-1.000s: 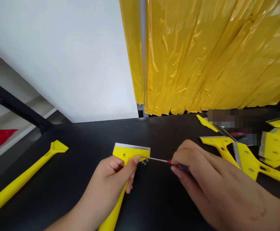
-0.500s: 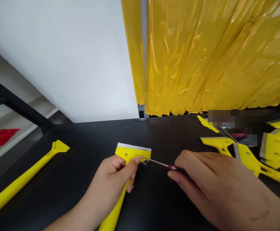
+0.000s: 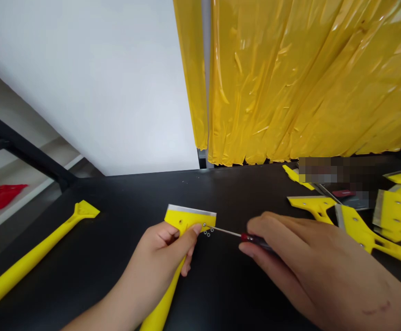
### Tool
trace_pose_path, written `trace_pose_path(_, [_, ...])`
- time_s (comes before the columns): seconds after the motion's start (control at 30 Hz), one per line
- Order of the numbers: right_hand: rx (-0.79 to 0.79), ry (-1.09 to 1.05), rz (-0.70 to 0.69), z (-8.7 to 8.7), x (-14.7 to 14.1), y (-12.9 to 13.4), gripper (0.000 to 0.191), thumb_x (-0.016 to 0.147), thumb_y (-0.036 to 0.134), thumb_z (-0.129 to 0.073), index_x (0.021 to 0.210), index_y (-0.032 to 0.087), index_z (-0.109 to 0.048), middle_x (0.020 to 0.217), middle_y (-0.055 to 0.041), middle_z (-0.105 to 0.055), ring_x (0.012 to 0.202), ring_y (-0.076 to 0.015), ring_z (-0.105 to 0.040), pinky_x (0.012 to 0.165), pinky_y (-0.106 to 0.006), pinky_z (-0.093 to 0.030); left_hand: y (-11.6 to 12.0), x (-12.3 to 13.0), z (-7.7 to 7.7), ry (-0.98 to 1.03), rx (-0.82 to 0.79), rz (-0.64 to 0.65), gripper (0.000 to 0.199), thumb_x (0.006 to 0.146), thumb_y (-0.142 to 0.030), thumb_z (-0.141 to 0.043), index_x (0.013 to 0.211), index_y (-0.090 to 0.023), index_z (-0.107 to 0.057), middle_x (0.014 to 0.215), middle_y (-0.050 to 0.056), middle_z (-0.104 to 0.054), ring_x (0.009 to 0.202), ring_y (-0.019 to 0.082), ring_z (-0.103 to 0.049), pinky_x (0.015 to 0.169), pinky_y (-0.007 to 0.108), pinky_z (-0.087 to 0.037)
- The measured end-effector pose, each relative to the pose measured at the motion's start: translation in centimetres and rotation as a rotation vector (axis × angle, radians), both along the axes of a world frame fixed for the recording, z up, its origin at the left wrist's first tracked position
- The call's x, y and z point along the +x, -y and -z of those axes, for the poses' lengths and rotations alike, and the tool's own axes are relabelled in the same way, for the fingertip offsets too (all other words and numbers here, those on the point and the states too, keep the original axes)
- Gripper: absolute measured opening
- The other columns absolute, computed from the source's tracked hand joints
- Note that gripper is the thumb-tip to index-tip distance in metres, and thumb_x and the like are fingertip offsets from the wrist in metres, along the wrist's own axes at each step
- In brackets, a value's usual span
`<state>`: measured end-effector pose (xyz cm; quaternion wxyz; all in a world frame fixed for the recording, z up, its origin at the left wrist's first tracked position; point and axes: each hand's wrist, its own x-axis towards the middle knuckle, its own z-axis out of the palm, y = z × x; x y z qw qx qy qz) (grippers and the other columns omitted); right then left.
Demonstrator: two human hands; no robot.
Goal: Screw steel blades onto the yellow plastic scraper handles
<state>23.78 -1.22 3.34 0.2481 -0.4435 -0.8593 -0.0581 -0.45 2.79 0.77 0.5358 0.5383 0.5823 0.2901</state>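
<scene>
A yellow scraper with a silver blade along its top edge is gripped at the neck by my left hand, thumb on its face. My right hand is closed round the dark and red handle of a screwdriver. The screwdriver's thin shaft points left, its tip at a small screw on the right side of the scraper head. A hole without a screw shows on the left of the head. Several small nuts lie on the black table just beyond the head's right corner.
Another yellow scraper handle lies on the black table at the left. Several yellow scrapers are spread at the right, near a partly blurred flat item. Yellow plastic sheeting hangs behind the table, beside a white panel.
My right hand has shifted slightly and rolled a little with the screwdriver, whose tip stays at the screw. My left hand and the scraper have barely moved.
</scene>
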Motion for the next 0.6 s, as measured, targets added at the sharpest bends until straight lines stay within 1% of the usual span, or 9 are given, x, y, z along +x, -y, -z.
trace_pose_path(0.03, [0.007, -0.029, -0.003, 0.05, -0.04, 0.05, 0.011, 0.108, 0.025, -0.046, 0.099, 0.023, -0.052, 0.079, 0.0026, -0.061, 0.062, -0.0163, -0.063, 0.054, -0.031, -0.042, 0.03, -0.02, 0.02, -0.005, 0.009, 0.001, 0.052, 0.088, -0.055, -0.069, 0.049, -0.021, -0.06, 0.042, -0.002, -0.055, 0.044, 0.014, -0.051, 0.054, 0.027, -0.041])
trace_pose_path(0.1, [0.0, -0.074, -0.033, 0.19, -0.11, 0.17, 0.009, 0.107, 0.02, -0.044, 0.109, 0.02, -0.053, 0.088, -0.0008, -0.061, 0.068, -0.0169, -0.064, 0.059, -0.031, -0.046, 0.06, -0.08, 0.02, -0.008, 0.025, 0.005, 0.052, 0.089, -0.055, -0.068, 0.05, -0.021, -0.06, 0.042, -0.002, -0.055, 0.044, 0.014, -0.051, 0.054, 0.027, -0.041])
trace_pose_path(0.2, [-0.032, -0.071, -0.1, 0.41, -0.1, 0.28, 0.015, 0.105, 0.013, -0.042, 0.104, 0.02, -0.055, 0.088, -0.002, -0.059, 0.066, -0.0164, -0.06, 0.057, -0.031, -0.044, 0.0, -0.14, -0.08, 0.001, 0.028, -0.002, 0.052, 0.09, -0.055, -0.067, 0.05, -0.022, -0.059, 0.042, -0.002, -0.055, 0.045, 0.014, -0.052, 0.056, 0.027, -0.043])
trace_pose_path(0.27, [0.003, -0.062, -0.121, 0.52, 0.03, 0.23, 0.016, 0.106, 0.012, -0.044, 0.104, 0.02, -0.057, 0.089, -0.0021, -0.062, 0.069, -0.0171, -0.061, 0.06, -0.032, -0.045, -0.05, -0.11, -0.14, 0.005, 0.016, -0.01, 0.052, 0.089, -0.055, -0.068, 0.051, -0.022, -0.059, 0.042, -0.002, -0.055, 0.045, 0.014, -0.053, 0.056, 0.027, -0.043])
trace_pose_path(0.37, [0.116, -0.053, -0.124, 0.66, 0.3, -0.03, 0.011, 0.106, 0.016, -0.053, 0.113, 0.018, -0.061, 0.092, -0.0019, -0.067, 0.076, -0.0189, -0.063, 0.07, -0.035, -0.047, -0.06, 0.0, -0.12, 0.004, -0.001, -0.018, 0.052, 0.088, -0.057, -0.069, 0.052, -0.021, -0.059, 0.044, -0.002, -0.055, 0.045, 0.014, -0.052, 0.054, 0.027, -0.042])
trace_pose_path(0.47, [0.134, -0.017, -0.132, 0.83, 0.39, -0.26, 0.017, 0.106, 0.017, -0.053, 0.122, 0.016, -0.059, 0.095, -0.0031, -0.069, 0.077, -0.02, -0.062, 0.071, -0.036, -0.046, -0.06, 0.03, 0.02, 0.005, 0.009, -0.01, 0.052, 0.088, -0.057, -0.069, 0.051, -0.021, -0.059, 0.044, -0.002, -0.056, 0.044, 0.013, -0.051, 0.052, 0.027, -0.04])
trace_pose_path(0.5, [0.122, -0.008, -0.125, 0.86, 0.36, -0.31, 0.014, 0.106, 0.016, -0.052, 0.118, 0.016, -0.059, 0.092, -0.0028, -0.067, 0.074, -0.0199, -0.061, 0.068, -0.037, -0.045, -0.07, 0.02, 0.07, 0.006, 0.013, -0.005, 0.053, 0.088, -0.057, -0.068, 0.051, -0.021, -0.059, 0.043, -0.002, -0.056, 0.044, 0.013, -0.051, 0.052, 0.027, -0.04])
trace_pose_path(0.53, [0.109, 0.0, -0.112, 0.85, 0.3, -0.33, 0.008, 0.106, 0.017, -0.052, 0.109, 0.018, -0.059, 0.086, -0.0016, -0.065, 0.07, -0.0194, -0.06, 0.065, -0.036, -0.043, -0.09, 0.0, 0.1, 0.005, 0.014, 0.001, 0.053, 0.089, -0.057, -0.067, 0.05, -0.021, -0.059, 0.043, -0.001, -0.056, 0.044, 0.014, -0.051, 0.053, 0.027, -0.041])
trace_pose_path(0.6, [0.103, 0.017, -0.074, 0.72, 0.14, -0.31, 0.013, 0.106, 0.022, -0.052, 0.094, 0.021, -0.056, 0.076, 0.0006, -0.06, 0.062, -0.0188, -0.057, 0.058, -0.036, -0.037, -0.1, -0.03, 0.11, 0.002, 0.019, 0.007, 0.054, 0.09, -0.056, -0.066, 0.049, -0.021, -0.059, 0.042, -0.001, -0.056, 0.045, 0.014, -0.052, 0.055, 0.027, -0.042])
